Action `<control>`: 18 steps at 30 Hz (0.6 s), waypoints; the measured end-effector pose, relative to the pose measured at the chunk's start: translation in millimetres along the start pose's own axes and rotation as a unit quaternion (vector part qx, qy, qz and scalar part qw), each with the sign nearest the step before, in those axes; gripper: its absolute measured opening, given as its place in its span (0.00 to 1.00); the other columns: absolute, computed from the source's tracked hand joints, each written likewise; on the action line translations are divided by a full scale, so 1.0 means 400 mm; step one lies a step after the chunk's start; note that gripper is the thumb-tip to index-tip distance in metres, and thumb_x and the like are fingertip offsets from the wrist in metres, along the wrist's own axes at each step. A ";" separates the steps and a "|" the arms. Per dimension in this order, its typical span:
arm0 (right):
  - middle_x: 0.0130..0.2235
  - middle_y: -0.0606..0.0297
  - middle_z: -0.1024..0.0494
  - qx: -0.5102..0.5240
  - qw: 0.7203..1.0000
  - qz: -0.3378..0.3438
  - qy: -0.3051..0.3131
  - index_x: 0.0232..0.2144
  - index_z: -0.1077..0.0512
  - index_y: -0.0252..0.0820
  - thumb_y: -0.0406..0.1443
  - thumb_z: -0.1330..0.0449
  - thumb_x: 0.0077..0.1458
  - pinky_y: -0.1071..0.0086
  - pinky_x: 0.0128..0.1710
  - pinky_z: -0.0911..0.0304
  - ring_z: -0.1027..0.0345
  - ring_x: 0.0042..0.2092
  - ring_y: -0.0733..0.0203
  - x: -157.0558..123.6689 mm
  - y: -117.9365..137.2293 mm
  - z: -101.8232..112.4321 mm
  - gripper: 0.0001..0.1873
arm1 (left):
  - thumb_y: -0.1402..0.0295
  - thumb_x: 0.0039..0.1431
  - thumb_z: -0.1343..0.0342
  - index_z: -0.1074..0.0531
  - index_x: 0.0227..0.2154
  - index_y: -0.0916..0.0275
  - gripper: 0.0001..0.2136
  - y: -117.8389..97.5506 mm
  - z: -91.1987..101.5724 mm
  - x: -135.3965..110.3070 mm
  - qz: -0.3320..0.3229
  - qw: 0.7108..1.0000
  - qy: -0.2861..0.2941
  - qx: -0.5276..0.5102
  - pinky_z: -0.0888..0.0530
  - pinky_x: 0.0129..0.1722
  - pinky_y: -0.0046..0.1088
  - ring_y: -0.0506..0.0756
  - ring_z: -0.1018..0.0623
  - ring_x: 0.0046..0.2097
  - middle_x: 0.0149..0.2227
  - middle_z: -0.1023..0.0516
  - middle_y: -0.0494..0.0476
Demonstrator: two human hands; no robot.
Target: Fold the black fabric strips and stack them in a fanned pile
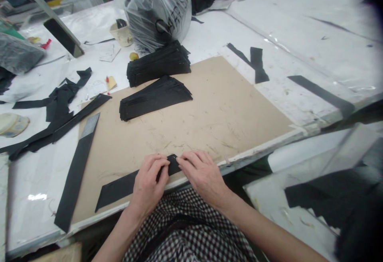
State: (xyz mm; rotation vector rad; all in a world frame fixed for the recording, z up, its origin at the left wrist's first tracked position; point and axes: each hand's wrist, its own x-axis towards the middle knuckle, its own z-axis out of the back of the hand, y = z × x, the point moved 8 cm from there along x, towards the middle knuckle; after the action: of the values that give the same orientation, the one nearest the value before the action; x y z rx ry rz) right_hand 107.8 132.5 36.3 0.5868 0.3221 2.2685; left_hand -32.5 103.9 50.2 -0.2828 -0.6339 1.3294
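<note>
A long black fabric strip (118,188) lies along the near edge of a tan cardboard sheet (209,110). My left hand (149,182) and my right hand (200,174) both pinch the strip's right end, fingers curled and pressed onto it. The end between my fingertips looks folded. Farther back on the cardboard lie two stacks of cut black pieces, one fanned (154,96) and one squarer (158,62).
A long black strip with a grey end (76,170) lies to the left. Loose black scraps (56,102) cover the white table at left. A clear plastic bag of black pieces (158,8) and a cup (122,34) stand at the back. More strips (257,64) lie at right.
</note>
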 end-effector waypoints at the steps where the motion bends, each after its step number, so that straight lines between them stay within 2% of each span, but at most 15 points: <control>1: 0.47 0.58 0.24 0.010 1.000 -0.003 0.001 0.49 0.27 0.41 0.34 0.47 0.67 0.58 0.50 0.39 0.35 0.48 0.54 0.001 -0.002 0.003 0.11 | 0.74 0.66 0.48 0.29 0.44 0.60 0.07 0.010 0.008 0.001 0.023 0.999 -0.019 -0.018 0.26 0.53 0.37 0.56 0.27 0.50 0.46 0.27 0.59; 3: 0.46 0.58 0.23 0.025 1.000 -0.015 0.000 0.45 0.27 0.40 0.35 0.47 0.68 0.59 0.49 0.38 0.34 0.47 0.55 0.007 -0.007 0.010 0.10 | 0.72 0.66 0.48 0.30 0.49 0.59 0.10 0.021 0.011 0.002 0.043 0.998 -0.037 -0.002 0.26 0.53 0.39 0.57 0.27 0.51 0.48 0.28 0.60; 6: 0.48 0.56 0.24 0.014 0.999 -0.032 -0.002 0.46 0.28 0.39 0.36 0.47 0.67 0.60 0.48 0.36 0.33 0.48 0.54 0.022 -0.009 0.016 0.10 | 0.72 0.66 0.49 0.32 0.55 0.58 0.15 0.009 -0.015 0.006 0.012 0.998 -0.020 0.066 0.26 0.52 0.42 0.59 0.28 0.51 0.49 0.28 0.61; 10: 0.52 0.53 0.26 -0.042 0.999 0.008 0.030 0.55 0.32 0.39 0.33 0.45 0.65 0.58 0.49 0.37 0.35 0.50 0.50 0.041 0.019 -0.009 0.17 | 0.75 0.66 0.50 0.30 0.54 0.62 0.15 -0.027 -0.045 0.007 -0.039 0.990 0.005 0.137 0.25 0.49 0.42 0.60 0.28 0.47 0.46 0.26 0.63; 15: 0.52 0.51 0.27 -0.096 0.994 0.043 0.031 0.55 0.31 0.38 0.31 0.45 0.64 0.55 0.50 0.39 0.36 0.50 0.48 0.033 0.036 -0.032 0.18 | 0.73 0.67 0.52 0.30 0.54 0.66 0.14 -0.050 -0.052 -0.002 -0.042 0.981 0.027 0.187 0.25 0.51 0.41 0.59 0.27 0.48 0.46 0.25 0.64; 18: 0.52 0.51 0.27 -0.128 0.990 0.059 0.031 0.57 0.32 0.37 0.30 0.46 0.64 0.54 0.49 0.39 0.37 0.50 0.47 0.029 0.036 -0.039 0.19 | 0.71 0.68 0.52 0.30 0.53 0.68 0.14 -0.047 -0.045 -0.012 -0.041 0.981 0.020 0.188 0.26 0.52 0.40 0.60 0.27 0.50 0.47 0.25 0.64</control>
State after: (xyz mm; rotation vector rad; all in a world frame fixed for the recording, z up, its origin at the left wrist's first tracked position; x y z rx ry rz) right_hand 84.0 130.4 32.3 0.4121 0.0234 2.3961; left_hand -7.6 97.5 44.5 0.0253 -0.3460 1.3312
